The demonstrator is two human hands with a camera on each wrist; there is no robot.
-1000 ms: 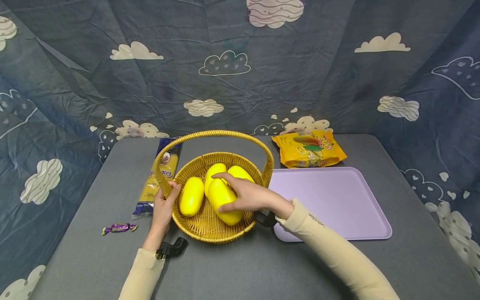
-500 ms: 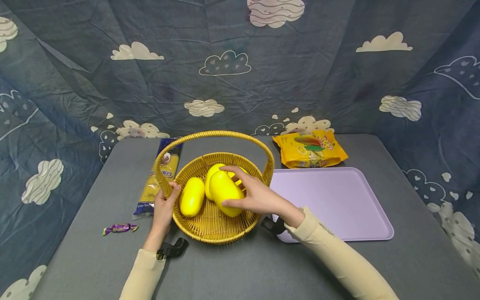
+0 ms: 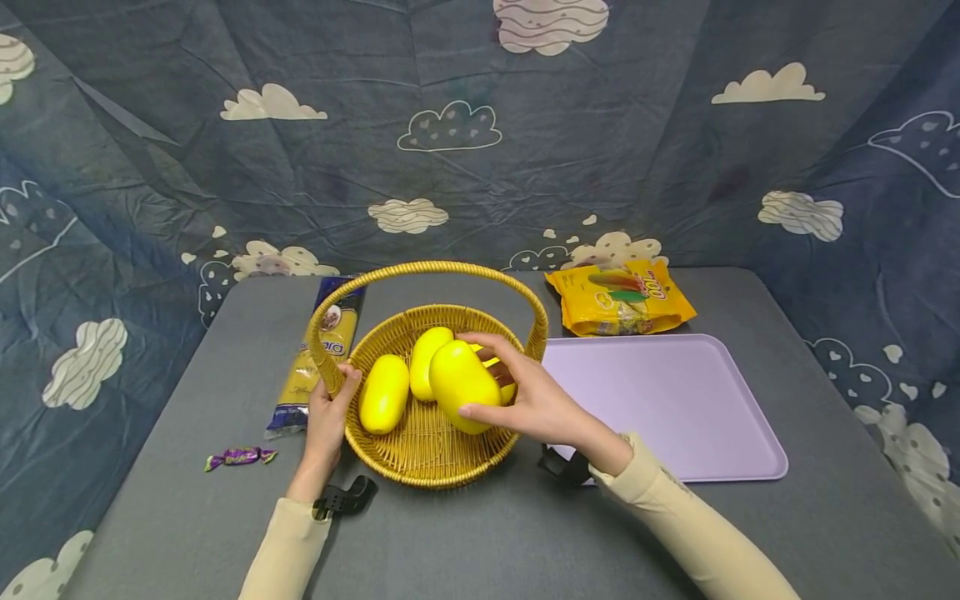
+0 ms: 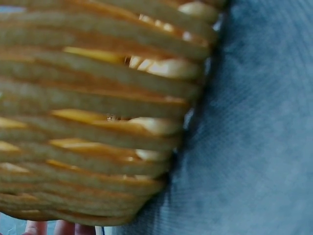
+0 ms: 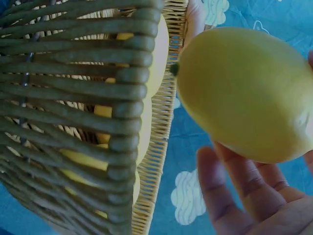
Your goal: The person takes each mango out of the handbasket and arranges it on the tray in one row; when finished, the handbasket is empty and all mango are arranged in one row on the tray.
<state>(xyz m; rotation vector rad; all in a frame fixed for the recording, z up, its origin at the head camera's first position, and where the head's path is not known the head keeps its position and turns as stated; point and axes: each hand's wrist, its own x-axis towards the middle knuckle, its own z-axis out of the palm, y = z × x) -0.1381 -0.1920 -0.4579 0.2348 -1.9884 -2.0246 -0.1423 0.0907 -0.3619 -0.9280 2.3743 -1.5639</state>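
The right hand (image 3: 536,402), clasping a yellow fruit (image 3: 461,385), has raised it rightward, freeing it from the other fruits (image 3: 385,396), while the left hand (image 3: 326,421) grips the basket (image 3: 431,481).

The tall handle (image 3: 438,267) of the wicker basket (image 3: 433,482) stands just past my right hand (image 3: 531,400) — that blocks the far way. My left hand (image 3: 327,417) fills its left end. Three yellow fruits (image 3: 384,396) crowd the back and left. There's room in front — and over the low rim toward the flat purple tray (image 3: 660,408).

Glossy, smooth fruit (image 3: 461,383), wicker basket (image 3: 420,457)
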